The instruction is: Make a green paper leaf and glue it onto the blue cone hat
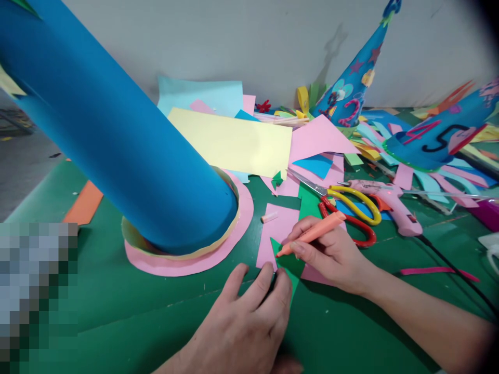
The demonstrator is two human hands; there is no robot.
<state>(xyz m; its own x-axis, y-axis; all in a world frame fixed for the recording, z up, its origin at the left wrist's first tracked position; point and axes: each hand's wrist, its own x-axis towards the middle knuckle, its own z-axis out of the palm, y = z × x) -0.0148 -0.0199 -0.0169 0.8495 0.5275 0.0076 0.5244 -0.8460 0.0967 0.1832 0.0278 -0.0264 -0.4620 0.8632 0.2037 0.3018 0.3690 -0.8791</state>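
My right hand (331,254) is closed around an orange marker (322,227), its tip touching a piece of green paper (292,267). Under that lies a cut pink paper (284,218) with a marker cap (268,217) on it. My left hand (253,311) rests with fingers apart and bent, fingertips at the left edge of the green paper; its thumb is mostly hidden. A tall blue paper cone hat (128,130) with a pink ring brim (187,269) leans to the left of my hands.
Scissors (346,200) with red and yellow handles lie beyond my right hand, beside a pink glue gun (393,200). Behind are yellow paper (234,143), paper scraps and two decorated blue cone hats (351,83). A pink pipe cleaner (438,272) lies at the right.
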